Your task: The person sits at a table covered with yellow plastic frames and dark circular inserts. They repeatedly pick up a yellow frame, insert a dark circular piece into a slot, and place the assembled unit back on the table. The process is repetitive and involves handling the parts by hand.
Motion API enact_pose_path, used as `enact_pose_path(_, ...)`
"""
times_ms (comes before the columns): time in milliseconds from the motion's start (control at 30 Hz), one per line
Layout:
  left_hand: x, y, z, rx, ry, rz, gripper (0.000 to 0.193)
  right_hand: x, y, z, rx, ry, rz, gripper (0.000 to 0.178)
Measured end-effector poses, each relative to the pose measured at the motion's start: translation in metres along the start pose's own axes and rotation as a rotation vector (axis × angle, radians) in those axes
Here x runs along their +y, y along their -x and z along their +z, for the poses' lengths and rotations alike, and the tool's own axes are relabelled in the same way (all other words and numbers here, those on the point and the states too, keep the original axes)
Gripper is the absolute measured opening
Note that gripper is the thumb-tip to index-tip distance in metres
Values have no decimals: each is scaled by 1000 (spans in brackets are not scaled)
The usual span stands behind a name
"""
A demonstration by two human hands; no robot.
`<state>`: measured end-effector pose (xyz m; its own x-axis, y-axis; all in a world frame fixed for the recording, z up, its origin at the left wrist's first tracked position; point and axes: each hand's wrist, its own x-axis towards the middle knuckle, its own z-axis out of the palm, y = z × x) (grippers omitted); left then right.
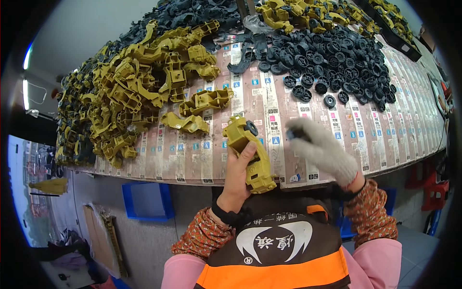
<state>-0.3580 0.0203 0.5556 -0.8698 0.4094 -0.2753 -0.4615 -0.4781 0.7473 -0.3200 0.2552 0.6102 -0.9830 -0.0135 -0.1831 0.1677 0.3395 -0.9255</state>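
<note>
My bare left hand (237, 168) is closed around a yellow plastic toy vehicle body (260, 176) at the table's near edge. One dark toy wheel (251, 128) sits at the body's far end. To the right, my right hand (320, 147) wears a pale knitted glove and is smeared by motion. Between its fingertips is a dark toy wheel (297, 131), blurred, apart from the yellow body. Two loose yellow bodies lie just beyond my left hand: a flat one (185, 123) and a boxier one (206, 101).
A tall heap of yellow bodies (139, 82) covers the left of the table. Dark wheels (332, 60) are piled at the far right, with dark plastic parts (192, 19) behind. A black crate (402, 43) stands at the back right. Below the table is a blue bin (147, 200).
</note>
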Motion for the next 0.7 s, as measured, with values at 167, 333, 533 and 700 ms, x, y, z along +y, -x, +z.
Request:
enact_pose_path(167, 3, 0, 13, 32, -7, 74, 35, -16, 43, 33, -158, -435, 172, 45)
enact_pose_path(333, 1, 2, 18, 73, -82, 154, 36, 1, 49, 44, -143, -376, 53, 46)
enact_pose_path(533, -2, 2, 16, 57, -133, 215, 43, -1, 55, 49, -92, -416, 78, 46)
enact_pose_path(700, -3, 9, 24, 31, -247, 387, 64, 9, 68, 69, 117, -3, -181, 45)
